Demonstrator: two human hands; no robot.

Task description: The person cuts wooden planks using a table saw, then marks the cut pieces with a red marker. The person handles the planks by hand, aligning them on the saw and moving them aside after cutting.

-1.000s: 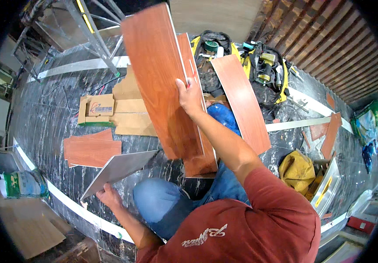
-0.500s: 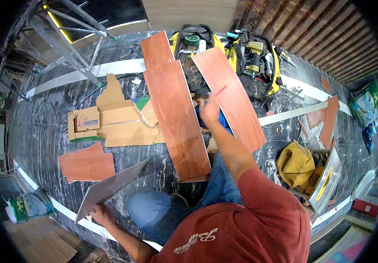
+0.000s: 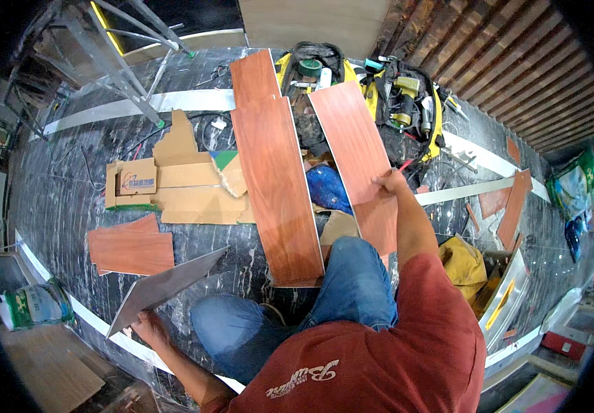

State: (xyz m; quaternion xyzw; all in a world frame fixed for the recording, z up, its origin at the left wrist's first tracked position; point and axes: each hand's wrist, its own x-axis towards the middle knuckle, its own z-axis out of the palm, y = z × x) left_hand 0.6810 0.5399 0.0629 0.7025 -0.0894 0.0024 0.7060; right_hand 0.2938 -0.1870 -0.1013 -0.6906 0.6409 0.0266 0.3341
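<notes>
At the lower left my left hand (image 3: 151, 327) is closed on the lower end of a thin board (image 3: 169, 286), its grey face showing and the board tilted off the floor. My right hand (image 3: 393, 182) is closed over the right edge of a reddish wood-grain flooring plank (image 3: 352, 141). A slim red pencil (image 3: 406, 164) sticks out of that same hand. Left of this plank a longer flooring plank (image 3: 273, 179) lies in front of my knees, overlapping another plank piece (image 3: 253, 77) at its far end.
Flattened cardboard (image 3: 197, 196) and cut plank pieces (image 3: 131, 246) lie left. Beyond the planks are an open tool bag (image 3: 403, 113) and a blue bag (image 3: 328, 187). A yellow cloth bag (image 3: 461, 267) sits right. A metal ladder (image 3: 121, 69) stands far left.
My right hand has moved from the gap between the planks to the right plank's right edge and taken hold of it, pencil still in hand. The left hand keeps hold of the grey-faced board.
</notes>
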